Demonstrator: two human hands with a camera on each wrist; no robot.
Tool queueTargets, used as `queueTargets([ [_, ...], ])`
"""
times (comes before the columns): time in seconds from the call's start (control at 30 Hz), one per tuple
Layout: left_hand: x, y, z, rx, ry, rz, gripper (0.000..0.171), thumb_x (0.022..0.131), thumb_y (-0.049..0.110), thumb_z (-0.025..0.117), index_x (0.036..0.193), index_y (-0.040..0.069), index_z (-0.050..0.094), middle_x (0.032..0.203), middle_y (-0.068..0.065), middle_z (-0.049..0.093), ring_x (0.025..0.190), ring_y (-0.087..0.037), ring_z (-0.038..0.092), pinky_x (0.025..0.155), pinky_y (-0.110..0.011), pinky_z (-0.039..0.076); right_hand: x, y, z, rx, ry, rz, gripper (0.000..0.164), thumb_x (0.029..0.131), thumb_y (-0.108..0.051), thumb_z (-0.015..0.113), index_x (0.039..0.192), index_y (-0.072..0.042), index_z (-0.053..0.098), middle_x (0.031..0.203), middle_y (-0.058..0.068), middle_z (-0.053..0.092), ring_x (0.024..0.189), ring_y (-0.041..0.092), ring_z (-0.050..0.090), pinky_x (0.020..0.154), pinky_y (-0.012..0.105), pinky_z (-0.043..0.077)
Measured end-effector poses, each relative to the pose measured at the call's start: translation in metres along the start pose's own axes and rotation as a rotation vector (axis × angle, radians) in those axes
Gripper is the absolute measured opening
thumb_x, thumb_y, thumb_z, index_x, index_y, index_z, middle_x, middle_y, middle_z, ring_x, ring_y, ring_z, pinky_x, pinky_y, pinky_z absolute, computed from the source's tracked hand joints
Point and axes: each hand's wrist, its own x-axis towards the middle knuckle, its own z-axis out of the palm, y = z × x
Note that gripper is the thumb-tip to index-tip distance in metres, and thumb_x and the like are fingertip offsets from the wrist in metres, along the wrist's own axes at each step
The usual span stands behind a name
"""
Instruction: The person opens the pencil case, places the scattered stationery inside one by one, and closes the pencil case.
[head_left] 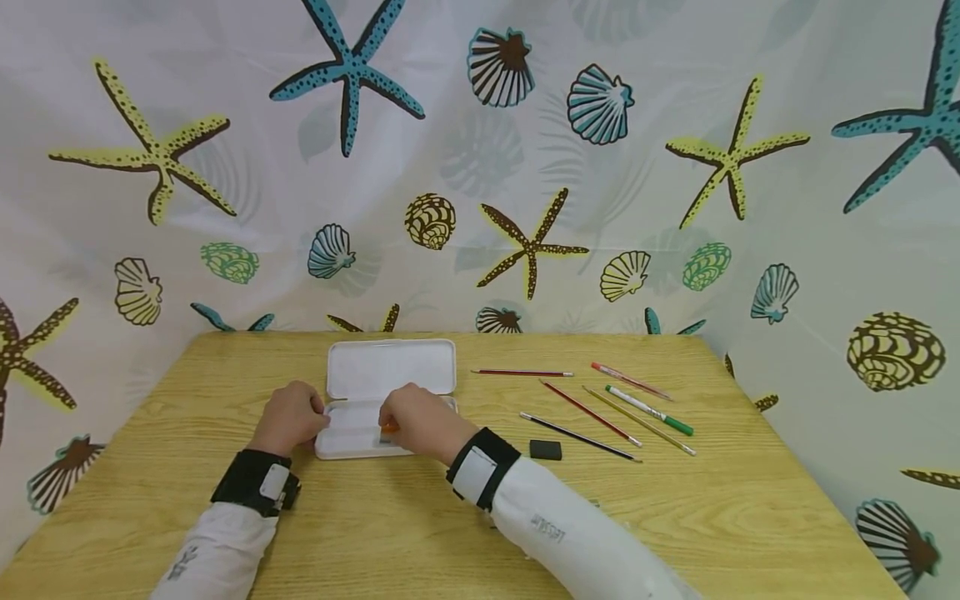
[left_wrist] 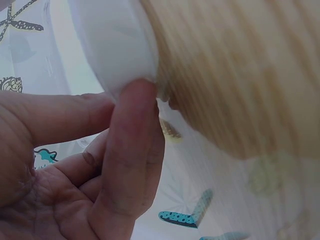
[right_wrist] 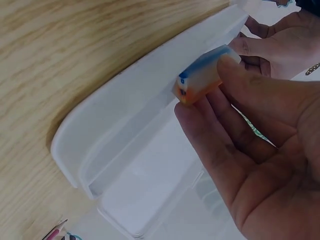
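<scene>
Near the table's back edge point(head_left: 262, 342), your left hand point(head_left: 291, 417) grips the opened case point(head_left: 352, 417); your right hand point(head_left: 429, 423) pinches a block point(right_wrist: 205, 72) over it; pencils point(head_left: 591, 413) still lie outside.

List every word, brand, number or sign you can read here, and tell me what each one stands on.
None reads clearly enough to quote.
Right sleeve: short grey lettering, too blurred.
Left sleeve: a grey mark, too blurred.
Block in the right hand: small dark marks on its end, too blurred.
Green-capped marker: any print is too small.
</scene>
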Motion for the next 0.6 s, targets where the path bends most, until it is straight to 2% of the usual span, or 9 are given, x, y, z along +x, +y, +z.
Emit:
queueTargets([
  [0.6,0.0020,-0.0038,0.0011,-0.004,0.005,0.007,0.010,0.088,0.002,0.070,0.086,-0.007,0.067,0.079,-0.015,0.063,0.061,-0.023,0.060,0.054,-0.031,0.048,0.0058,-0.0008,0.0074,-0.012,-0.018,0.004,0.011,0.091,-0.012,0.079,0.101,-0.007,0.080,0.094,0.001,0.074,0.080,0.007,0.062,0.075,0.018,0.052],
])
